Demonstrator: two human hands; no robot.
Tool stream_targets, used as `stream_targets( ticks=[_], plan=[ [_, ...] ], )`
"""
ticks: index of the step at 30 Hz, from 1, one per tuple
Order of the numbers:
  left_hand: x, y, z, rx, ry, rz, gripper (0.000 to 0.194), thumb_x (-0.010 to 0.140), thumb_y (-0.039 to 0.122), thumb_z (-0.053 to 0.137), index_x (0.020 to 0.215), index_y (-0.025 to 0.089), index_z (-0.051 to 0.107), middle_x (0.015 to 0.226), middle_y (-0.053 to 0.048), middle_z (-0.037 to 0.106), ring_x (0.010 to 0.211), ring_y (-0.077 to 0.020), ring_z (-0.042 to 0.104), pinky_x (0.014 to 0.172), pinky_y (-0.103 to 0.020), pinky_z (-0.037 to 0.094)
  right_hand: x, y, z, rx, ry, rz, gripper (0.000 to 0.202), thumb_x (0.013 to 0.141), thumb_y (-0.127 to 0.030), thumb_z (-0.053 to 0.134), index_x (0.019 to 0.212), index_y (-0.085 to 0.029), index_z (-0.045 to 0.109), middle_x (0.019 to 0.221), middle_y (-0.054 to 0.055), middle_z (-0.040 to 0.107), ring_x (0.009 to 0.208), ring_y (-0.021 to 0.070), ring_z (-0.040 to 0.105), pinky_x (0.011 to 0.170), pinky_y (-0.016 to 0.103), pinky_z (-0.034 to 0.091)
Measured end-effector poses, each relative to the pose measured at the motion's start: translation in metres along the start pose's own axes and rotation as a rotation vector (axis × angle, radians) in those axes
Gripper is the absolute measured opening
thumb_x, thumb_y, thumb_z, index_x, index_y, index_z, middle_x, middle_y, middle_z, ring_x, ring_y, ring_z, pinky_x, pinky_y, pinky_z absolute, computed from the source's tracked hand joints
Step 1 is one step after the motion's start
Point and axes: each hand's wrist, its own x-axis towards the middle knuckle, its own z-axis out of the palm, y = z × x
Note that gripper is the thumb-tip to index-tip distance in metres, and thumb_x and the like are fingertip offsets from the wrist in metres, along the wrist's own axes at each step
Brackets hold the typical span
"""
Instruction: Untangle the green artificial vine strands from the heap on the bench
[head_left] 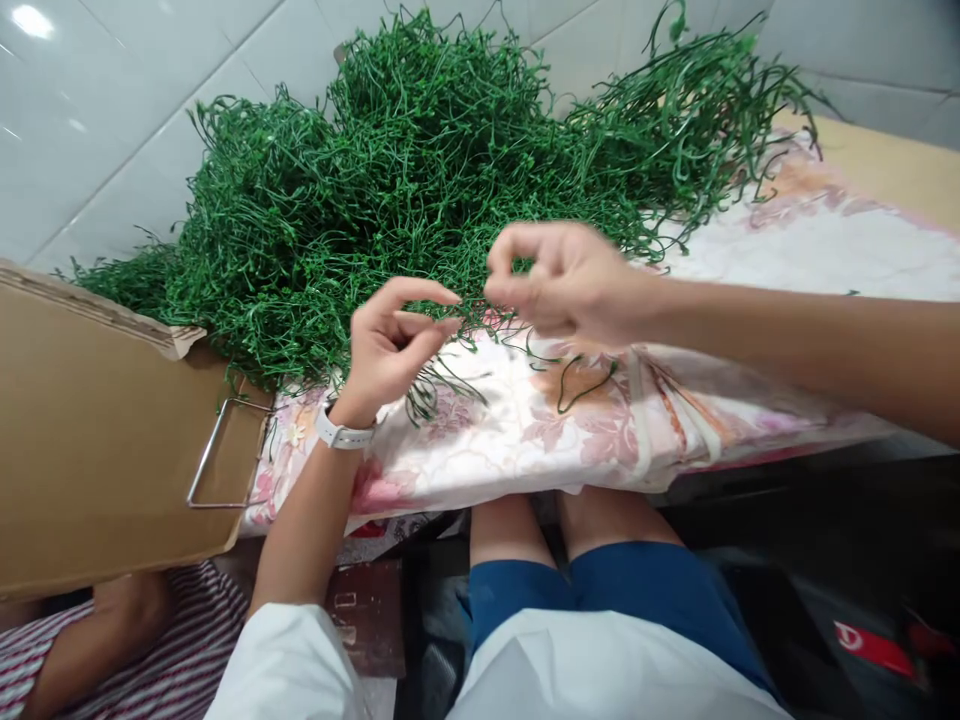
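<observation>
A large tangled heap of thin green artificial-looking stems lies along the back of a flower-patterned cloth. My left hand, with a white band at the wrist, is curled at the front edge of the heap, thumb and fingers nearly meeting. Several loose strands fan out just beneath it; whether it grips them is unclear. Close by on the right, my right hand is pinched and blurred by motion. Anything between its fingertips is too small to make out. One bent stem rests on the cloth below.
A cardboard box with a metal wire handle stands at the left. Behind the heap is a tiled wall. Another person's arm and striped clothing show at lower left. My knees are under the table's front edge.
</observation>
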Motion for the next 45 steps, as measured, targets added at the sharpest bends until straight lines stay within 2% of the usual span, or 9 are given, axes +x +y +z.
stream_targets(
  ticks=[4,9,13,16,19,23,28,38,45],
  plan=[
    [0.005,-0.012,-0.021,0.058,0.339,-0.027,0.015,0.089,0.034,0.086,0.096,0.026,0.075,0.055,0.010,0.038,0.041,-0.0017,0.025,0.038,-0.016,0.020,0.002,-0.036,-0.038,0.001,0.356,-0.024,0.030,0.100,-0.046,0.065,0.088,-0.026,0.047,0.044,-0.013,0.025,0.044,0.0089,0.012,0.042,0.024,0.014],
    [0.005,-0.020,-0.013,0.250,0.370,0.013,0.034,0.090,0.058,0.081,0.100,0.027,0.071,0.069,0.006,0.038,0.046,-0.0012,0.027,0.038,-0.017,0.021,0.007,-0.037,-0.066,-0.545,0.646,-0.220,0.022,0.104,-0.029,0.063,0.088,-0.023,0.050,0.059,-0.008,0.037,0.055,0.0094,0.027,0.058,0.032,0.020],
    [0.003,-0.020,-0.002,0.395,0.303,0.010,0.037,0.100,0.065,0.064,0.105,0.028,0.064,0.068,0.005,0.034,0.046,-0.0026,0.027,0.039,-0.020,0.021,0.010,-0.022,-0.064,-1.136,0.600,-0.112,0.023,0.103,-0.041,0.070,0.103,-0.020,0.061,0.095,0.008,0.059,0.096,0.0206,0.049,0.085,0.035,0.032],
    [0.002,-0.019,0.005,0.379,0.268,-0.051,0.035,0.102,0.063,0.062,0.106,0.028,0.062,0.061,0.007,0.030,0.044,-0.0038,0.025,0.039,-0.022,0.015,0.011,-0.014,-0.054,-1.288,0.522,-0.164,0.032,0.101,-0.045,0.069,0.118,-0.019,0.065,0.126,0.018,0.060,0.126,0.0354,0.043,0.104,0.048,0.031],
    [-0.001,-0.020,0.014,0.309,0.243,-0.119,0.032,0.103,0.059,0.062,0.109,0.028,0.058,0.055,0.010,0.029,0.041,-0.0051,0.023,0.038,-0.023,0.014,0.009,-0.003,-0.036,-1.063,0.211,-0.265,0.031,0.104,-0.043,0.063,0.121,-0.018,0.064,0.115,0.014,0.065,0.112,0.0287,0.053,0.104,0.046,0.036],
    [-0.003,-0.019,0.023,0.302,0.221,-0.167,0.032,0.105,0.059,0.060,0.112,0.028,0.054,0.052,0.011,0.040,0.040,-0.0054,0.029,0.038,-0.023,0.019,0.005,0.020,-0.003,-0.636,-0.056,-0.198,0.037,0.097,-0.036,0.071,0.126,-0.019,0.056,0.099,0.005,0.064,0.088,0.0190,0.057,0.078,0.032,0.045],
    [-0.004,-0.017,0.024,0.283,0.233,-0.161,0.032,0.104,0.058,0.061,0.112,0.028,0.054,0.052,0.011,0.042,0.038,-0.0055,0.035,0.037,-0.022,0.024,0.006,0.037,0.007,-0.455,-0.074,-0.173,0.034,0.094,-0.017,0.067,0.124,-0.019,0.052,0.085,-0.002,0.058,0.076,0.0140,0.055,0.070,0.027,0.043],
    [-0.009,-0.013,0.027,0.296,0.150,-0.155,0.023,0.106,0.048,0.064,0.114,0.027,0.058,0.057,0.010,0.047,0.044,-0.0059,0.039,0.043,-0.024,0.026,0.008,0.031,-0.002,-0.300,-0.116,-0.024,0.013,0.091,-0.018,0.067,0.102,-0.019,0.060,0.082,-0.001,0.054,0.073,0.0132,0.048,0.068,0.026,0.041],
    [-0.009,-0.016,0.024,0.418,0.113,-0.119,0.021,0.108,0.047,0.059,0.116,0.028,0.057,0.058,0.010,0.040,0.047,-0.0068,0.033,0.048,-0.027,0.023,0.011,0.032,-0.004,-0.456,-0.068,-0.139,0.017,0.086,-0.022,0.076,0.094,-0.019,0.061,0.084,0.000,0.058,0.076,0.0129,0.051,0.069,0.026,0.042]
  ],
)
